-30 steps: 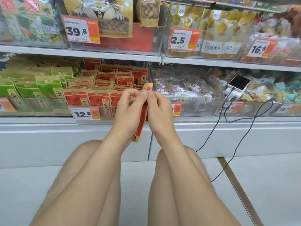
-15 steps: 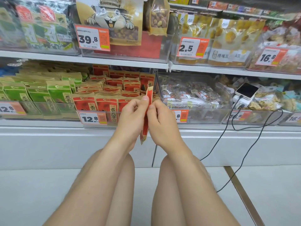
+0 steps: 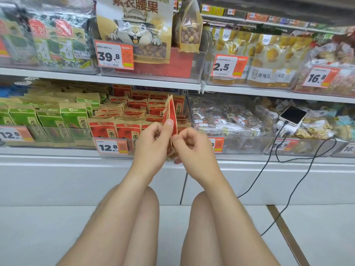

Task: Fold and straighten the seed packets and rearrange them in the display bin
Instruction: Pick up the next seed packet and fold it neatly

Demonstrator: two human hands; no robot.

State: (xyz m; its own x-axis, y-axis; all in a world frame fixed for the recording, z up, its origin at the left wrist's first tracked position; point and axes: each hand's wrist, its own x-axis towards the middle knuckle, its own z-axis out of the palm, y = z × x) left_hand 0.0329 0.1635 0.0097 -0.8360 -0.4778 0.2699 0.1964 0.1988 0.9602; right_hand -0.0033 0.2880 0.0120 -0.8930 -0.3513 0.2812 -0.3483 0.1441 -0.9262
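A red-and-tan paper seed packet point(image 3: 170, 112) is held upright and nearly edge-on at the centre of the frame, just in front of a clear plastic display bin point(image 3: 115, 155) that is filled with rows of matching red packets point(image 3: 107, 129). The packet is pinched by the left hand point(image 3: 151, 144), with the thumb pressed on its red face. Its lower right edge is pinched by the curled fingers of the right hand point(image 3: 192, 146). An orange price tag point(image 3: 112, 147) is fixed to the bin's front. Green packets point(image 3: 48, 120) are stacked at centre left, and a white phone point(image 3: 293, 116) with a black cable point(image 3: 276, 148) is seen at centre right.
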